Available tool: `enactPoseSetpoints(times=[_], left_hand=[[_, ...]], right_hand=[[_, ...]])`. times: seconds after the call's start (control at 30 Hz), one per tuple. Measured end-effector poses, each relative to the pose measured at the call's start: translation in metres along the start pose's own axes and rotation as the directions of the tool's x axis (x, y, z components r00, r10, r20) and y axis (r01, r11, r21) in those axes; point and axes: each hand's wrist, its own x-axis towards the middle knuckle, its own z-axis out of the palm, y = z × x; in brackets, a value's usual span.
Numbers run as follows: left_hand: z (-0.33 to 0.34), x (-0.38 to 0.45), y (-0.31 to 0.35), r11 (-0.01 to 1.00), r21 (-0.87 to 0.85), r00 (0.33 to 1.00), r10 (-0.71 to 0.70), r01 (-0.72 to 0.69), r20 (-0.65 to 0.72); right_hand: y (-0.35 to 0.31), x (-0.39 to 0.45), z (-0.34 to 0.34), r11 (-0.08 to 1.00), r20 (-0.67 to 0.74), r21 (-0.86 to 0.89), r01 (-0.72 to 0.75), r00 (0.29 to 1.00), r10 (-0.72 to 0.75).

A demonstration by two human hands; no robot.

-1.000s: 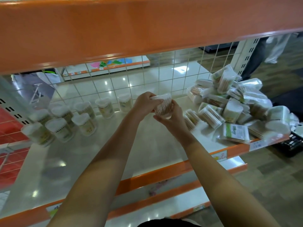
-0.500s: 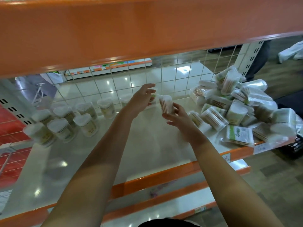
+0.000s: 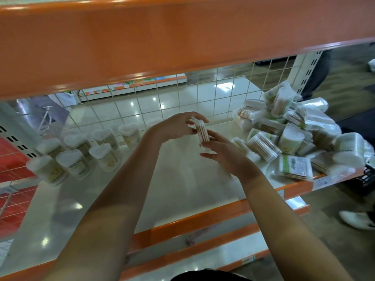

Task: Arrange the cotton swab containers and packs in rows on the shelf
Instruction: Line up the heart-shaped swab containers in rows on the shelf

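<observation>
Cotton swab pack (image 3: 202, 132): clear, slim, upright, held above the middle of the white shelf (image 3: 178, 185); left hand (image 3: 178, 126) pinching its top end, fingers curled round it; right hand (image 3: 225, 153) gripping its lower end. Lidded swab containers (image 3: 79, 151): upright in rows, shelf's left. Loose pile of swab packs (image 3: 300, 136): heaped, shelf's right. Wire grid back panel (image 3: 162, 102): behind.

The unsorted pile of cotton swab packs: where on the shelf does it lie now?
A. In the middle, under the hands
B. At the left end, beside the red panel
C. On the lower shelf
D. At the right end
D: the pile of cotton swab packs is heaped at the right end of the shelf, while the upright containers stand at the left.
</observation>
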Motion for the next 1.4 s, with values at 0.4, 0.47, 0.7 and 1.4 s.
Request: enactPoseSetpoints(times=[0.4,0.47,0.7,1.4], left_hand=[[-0.02,0.002,-0.003,0.968,0.249,0.994,-0.058,0.033,0.092],[-0.022,0.002,-0.003,0.966,0.251,0.994,-0.075,0.053,0.08],[-0.023,0.001,0.001,0.969,0.211,0.988,-0.142,0.127,0.06],[-0.018,-0.003,-0.028,0.914,0.337,0.968,-0.169,0.225,-0.188]], right_hand=[[-0.001,0.003,-0.003,0.986,0.055,-0.161,-0.047,0.997,0.056],[-0.005,0.002,-0.003,0.972,0.047,-0.235,-0.017,0.998,0.029],[-0.015,0.004,-0.006,0.72,-0.067,-0.691,0.057,0.987,-0.143],[0.003,0.061,0.006,0.509,-0.136,-0.858,-0.069,0.986,-0.095]])
